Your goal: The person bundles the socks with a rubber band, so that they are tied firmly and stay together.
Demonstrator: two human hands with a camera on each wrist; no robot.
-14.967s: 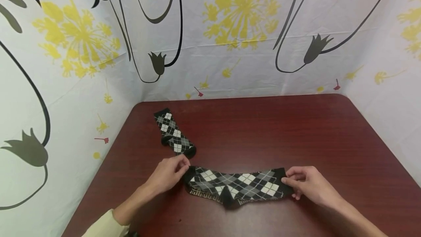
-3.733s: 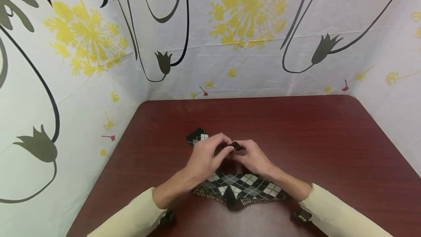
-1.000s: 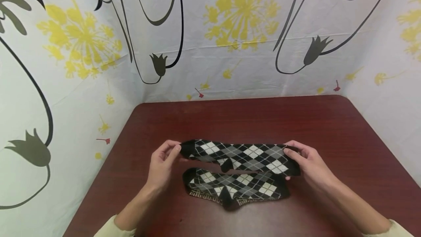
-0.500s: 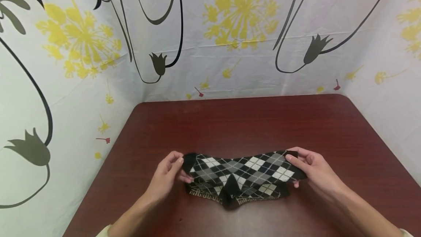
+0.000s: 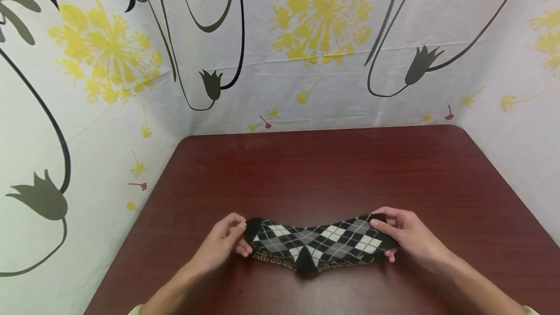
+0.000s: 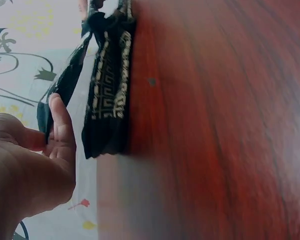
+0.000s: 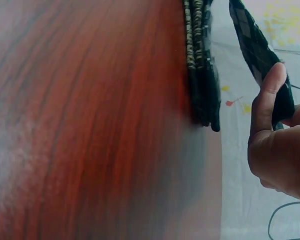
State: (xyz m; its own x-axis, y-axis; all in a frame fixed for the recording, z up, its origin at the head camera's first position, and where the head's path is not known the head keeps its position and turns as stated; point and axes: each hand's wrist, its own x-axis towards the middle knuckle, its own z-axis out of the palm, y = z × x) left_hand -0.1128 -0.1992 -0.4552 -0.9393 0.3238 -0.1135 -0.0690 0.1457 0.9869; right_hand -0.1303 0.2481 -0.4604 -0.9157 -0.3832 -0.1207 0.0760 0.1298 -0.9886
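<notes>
An argyle sock (image 5: 323, 237) in black, grey and white is stretched sideways between my hands in the head view. My left hand (image 5: 225, 237) pinches its black toe. At the other end, the black cuff is pinched by my right hand (image 5: 409, 235). Under it lies a second argyle sock (image 5: 275, 258), mostly hidden, with its patterned lower edge showing. Both wrist views show the held sock's ends raised above the lower sock (image 6: 107, 95), with a gap between. The right wrist view shows the lower layers (image 7: 202, 90) lying on the table.
The dark red wooden table (image 5: 332, 169) stretches behind and around the socks. A white cloth (image 5: 262, 86) printed with yellow flowers and grey tulips hangs along its back and sides. A tiny dark speck (image 5: 240, 292) lies near the front.
Earlier the second sock lay apart at the back left. Since a second ago, my hands have brought it, stretched out, toward me and down over the lower sock.
</notes>
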